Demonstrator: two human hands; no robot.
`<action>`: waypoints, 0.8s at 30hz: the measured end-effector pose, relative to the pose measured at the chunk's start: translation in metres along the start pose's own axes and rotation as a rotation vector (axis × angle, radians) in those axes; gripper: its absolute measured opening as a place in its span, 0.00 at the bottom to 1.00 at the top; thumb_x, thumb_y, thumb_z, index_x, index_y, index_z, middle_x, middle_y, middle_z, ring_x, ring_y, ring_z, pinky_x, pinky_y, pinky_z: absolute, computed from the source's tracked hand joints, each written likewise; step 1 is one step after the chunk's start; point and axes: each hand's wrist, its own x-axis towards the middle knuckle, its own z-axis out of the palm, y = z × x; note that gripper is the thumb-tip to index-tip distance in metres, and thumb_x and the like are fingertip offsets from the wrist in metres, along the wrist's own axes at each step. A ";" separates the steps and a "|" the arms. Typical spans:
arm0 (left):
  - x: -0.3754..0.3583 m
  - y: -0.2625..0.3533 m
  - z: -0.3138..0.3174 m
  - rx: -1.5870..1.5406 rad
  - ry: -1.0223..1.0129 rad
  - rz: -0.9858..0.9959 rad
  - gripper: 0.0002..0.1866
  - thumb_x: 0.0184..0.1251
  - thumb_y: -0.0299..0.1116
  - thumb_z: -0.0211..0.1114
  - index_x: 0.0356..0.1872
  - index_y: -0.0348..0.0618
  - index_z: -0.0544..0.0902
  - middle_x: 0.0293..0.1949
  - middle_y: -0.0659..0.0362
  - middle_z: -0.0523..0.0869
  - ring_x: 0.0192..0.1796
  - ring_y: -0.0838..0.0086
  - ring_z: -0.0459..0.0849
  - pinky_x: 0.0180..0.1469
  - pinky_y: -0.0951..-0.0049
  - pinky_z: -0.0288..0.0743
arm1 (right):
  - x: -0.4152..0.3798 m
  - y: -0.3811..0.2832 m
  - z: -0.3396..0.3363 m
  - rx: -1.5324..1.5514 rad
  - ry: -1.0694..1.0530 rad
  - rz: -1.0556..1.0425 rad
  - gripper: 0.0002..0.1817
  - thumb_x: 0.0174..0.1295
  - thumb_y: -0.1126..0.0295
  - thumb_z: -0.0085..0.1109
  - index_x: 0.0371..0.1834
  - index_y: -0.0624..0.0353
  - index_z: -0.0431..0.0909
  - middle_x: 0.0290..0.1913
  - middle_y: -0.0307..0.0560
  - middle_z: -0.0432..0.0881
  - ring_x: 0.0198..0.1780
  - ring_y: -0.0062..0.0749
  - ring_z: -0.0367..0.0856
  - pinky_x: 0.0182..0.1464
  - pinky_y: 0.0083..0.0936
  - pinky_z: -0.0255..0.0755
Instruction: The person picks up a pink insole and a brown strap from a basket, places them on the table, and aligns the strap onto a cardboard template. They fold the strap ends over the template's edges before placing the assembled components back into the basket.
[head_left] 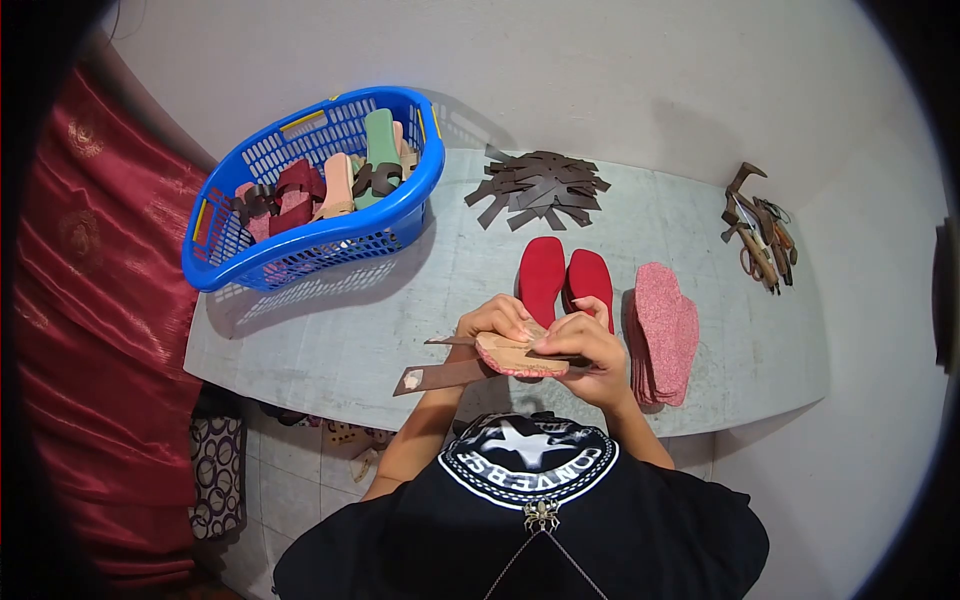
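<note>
Both hands hold one tan insole with a pink edge, its underside up, above the table's near edge. My left hand grips its left part, thumb pressed on the tan face. My right hand closes round the right part, its thumb pressing near the middle. A brown strap with a pale spot at its end sticks out to the left from under the insole. Just beyond the hands lie red soles. To the right is a stack of pink speckled insoles.
A blue basket of sandals stands at the back left. Dark strap pieces lie piled at the back middle of the table. Hand tools, a hammer among them, lie at the right. A red curtain hangs on the left.
</note>
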 end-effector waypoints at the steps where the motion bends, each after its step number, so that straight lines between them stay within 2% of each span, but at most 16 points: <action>1: -0.001 -0.001 0.000 0.001 0.001 -0.001 0.09 0.42 0.31 0.70 0.24 0.45 0.79 0.27 0.62 0.79 0.37 0.71 0.75 0.46 0.70 0.68 | 0.000 0.000 0.001 0.001 0.000 0.001 0.14 0.37 0.70 0.68 0.32 0.50 0.80 0.29 0.30 0.80 0.36 0.21 0.75 0.56 0.34 0.49; 4: 0.000 0.000 0.003 -0.001 0.010 0.035 0.08 0.44 0.30 0.69 0.24 0.43 0.79 0.27 0.61 0.78 0.36 0.71 0.74 0.45 0.71 0.68 | 0.002 0.000 0.004 -0.049 0.043 -0.023 0.13 0.35 0.70 0.69 0.28 0.49 0.81 0.26 0.30 0.77 0.36 0.22 0.74 0.58 0.36 0.47; 6: -0.001 0.003 0.008 -0.044 0.086 -0.092 0.09 0.47 0.36 0.66 0.22 0.44 0.77 0.26 0.59 0.76 0.33 0.71 0.74 0.42 0.72 0.66 | 0.002 0.004 0.006 -0.082 0.087 -0.037 0.12 0.34 0.71 0.69 0.27 0.49 0.81 0.26 0.30 0.77 0.38 0.23 0.74 0.60 0.39 0.45; 10: -0.007 -0.008 0.005 -0.033 0.101 -0.099 0.11 0.47 0.38 0.67 0.22 0.44 0.77 0.26 0.59 0.76 0.34 0.72 0.73 0.42 0.73 0.66 | 0.000 0.007 0.007 -0.075 0.107 -0.041 0.13 0.34 0.72 0.69 0.27 0.49 0.81 0.25 0.31 0.76 0.37 0.24 0.74 0.61 0.39 0.43; 12: -0.007 -0.010 0.007 -0.090 0.082 -0.041 0.14 0.48 0.39 0.68 0.31 0.43 0.75 0.28 0.60 0.74 0.36 0.73 0.72 0.45 0.73 0.65 | 0.000 0.008 0.008 -0.096 0.150 -0.030 0.13 0.33 0.73 0.69 0.27 0.50 0.81 0.24 0.31 0.76 0.37 0.24 0.74 0.61 0.39 0.43; 13: -0.007 -0.010 0.014 -0.090 0.082 -0.041 0.14 0.48 0.39 0.68 0.31 0.43 0.75 0.28 0.60 0.74 0.36 0.73 0.72 0.45 0.73 0.65 | 0.000 0.007 0.008 -0.096 0.150 -0.030 0.13 0.33 0.73 0.69 0.27 0.50 0.81 0.24 0.31 0.76 0.37 0.24 0.74 0.61 0.39 0.43; 15: -0.008 -0.009 0.033 -0.041 0.503 -0.032 0.25 0.48 0.38 0.69 0.44 0.42 0.66 0.36 0.60 0.72 0.41 0.74 0.71 0.49 0.73 0.64 | 0.001 0.005 0.008 -0.076 0.223 0.005 0.13 0.32 0.74 0.68 0.27 0.51 0.81 0.24 0.32 0.76 0.36 0.25 0.74 0.61 0.38 0.43; 16: -0.010 -0.011 0.039 -0.042 0.500 -0.031 0.25 0.48 0.38 0.69 0.44 0.42 0.66 0.36 0.60 0.72 0.41 0.74 0.71 0.49 0.73 0.64 | 0.003 0.004 0.009 -0.077 0.226 0.004 0.13 0.32 0.74 0.68 0.27 0.51 0.81 0.24 0.32 0.76 0.36 0.25 0.74 0.61 0.38 0.43; 18: -0.016 -0.015 0.047 0.243 0.884 0.030 0.32 0.48 0.35 0.69 0.49 0.42 0.58 0.44 0.60 0.66 0.47 0.75 0.67 0.52 0.74 0.61 | 0.005 0.000 0.011 -0.187 0.271 -0.027 0.10 0.37 0.71 0.69 0.25 0.53 0.79 0.23 0.34 0.75 0.34 0.26 0.73 0.61 0.38 0.46; 19: -0.021 -0.014 0.044 0.457 0.846 0.020 0.35 0.44 0.33 0.71 0.50 0.41 0.55 0.48 0.58 0.61 0.50 0.75 0.64 0.52 0.74 0.61 | 0.004 -0.001 0.013 -0.189 0.275 -0.030 0.10 0.37 0.71 0.69 0.25 0.53 0.79 0.23 0.34 0.75 0.34 0.26 0.73 0.61 0.38 0.46; 23: -0.017 -0.006 0.046 0.704 0.956 0.054 0.39 0.41 0.31 0.72 0.52 0.44 0.53 0.50 0.57 0.57 0.50 0.74 0.63 0.51 0.73 0.60 | 0.005 -0.004 0.016 -0.204 0.346 -0.042 0.10 0.38 0.71 0.69 0.25 0.52 0.79 0.24 0.33 0.74 0.35 0.26 0.73 0.61 0.38 0.45; 24: -0.016 -0.008 0.044 0.727 0.995 0.220 0.45 0.38 0.30 0.74 0.54 0.45 0.49 0.52 0.55 0.55 0.52 0.70 0.62 0.53 0.68 0.61 | 0.006 -0.005 0.016 -0.223 0.357 -0.054 0.10 0.38 0.70 0.69 0.26 0.52 0.79 0.24 0.33 0.74 0.35 0.26 0.73 0.61 0.38 0.45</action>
